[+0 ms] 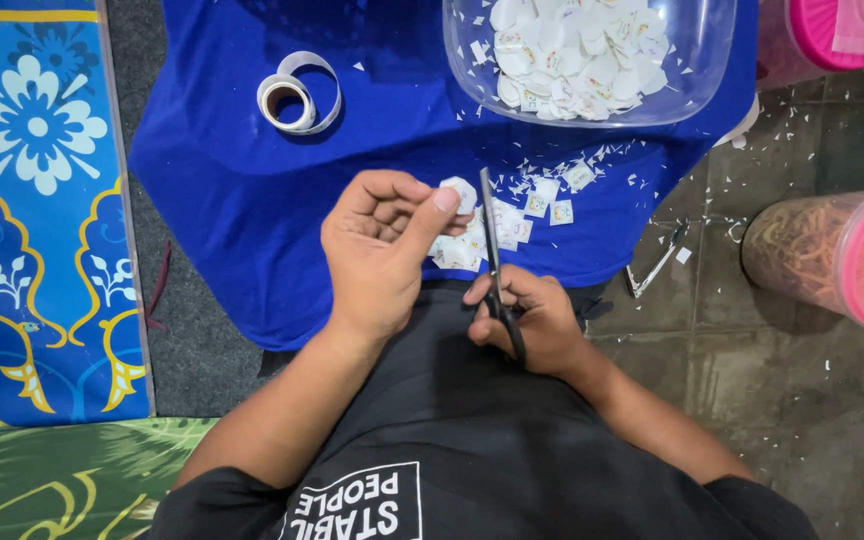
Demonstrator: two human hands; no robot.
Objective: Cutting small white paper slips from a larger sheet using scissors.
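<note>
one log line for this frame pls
left hand: pinches sticker | right hand: holds scissors, blades up beside sticker | cut stickers in bowl | roll on blue cloth

a small white round label (459, 192) sits pinched at the fingertips of the left hand (380, 250), just beside the scissors' blade. more cut white labels (562, 211) with small coloured prints lie scattered on the blue cloth (232, 190) near it. a clear plastic bowl (697, 80) at the top holds a heap of the same labels. a white roll of label strip (290, 100) lies at upper left on the cloth.
</note>
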